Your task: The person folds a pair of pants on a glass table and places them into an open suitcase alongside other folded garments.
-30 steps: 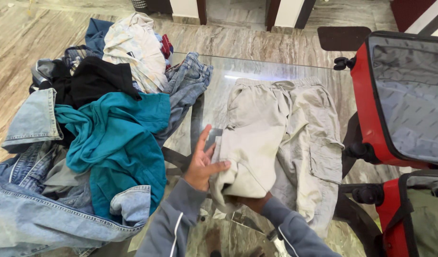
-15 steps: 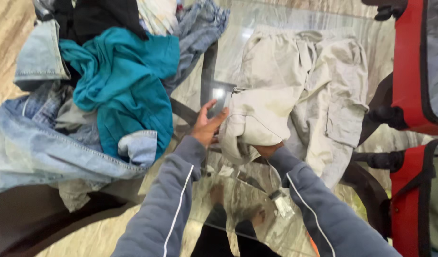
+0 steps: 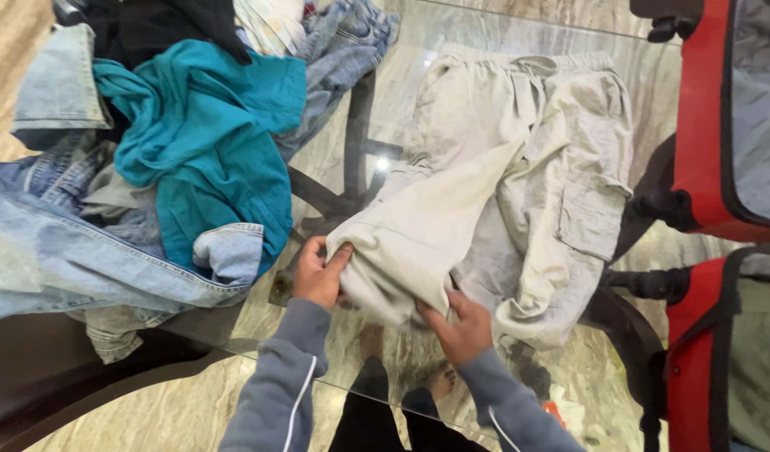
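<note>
Beige cargo trousers (image 3: 519,159) lie spread on a glass tabletop (image 3: 452,25), waistband at the far side. One leg is folded over toward me. My left hand (image 3: 319,272) pinches the left corner of that folded leg's hem. My right hand (image 3: 462,325) grips the hem's right side from below. Both arms wear grey sleeves with a white stripe.
A heap of clothes fills the table's left: a teal garment (image 3: 205,142), light denim pieces (image 3: 58,251), something black (image 3: 150,25). An open red suitcase (image 3: 711,159) with grey lining stands at the right. Dark curved table legs show through the glass.
The folded trouser leg has been pulled toward me and to the left. My left hand went from open above the cloth to gripping the hem. My right hand came out from under the fold.
</note>
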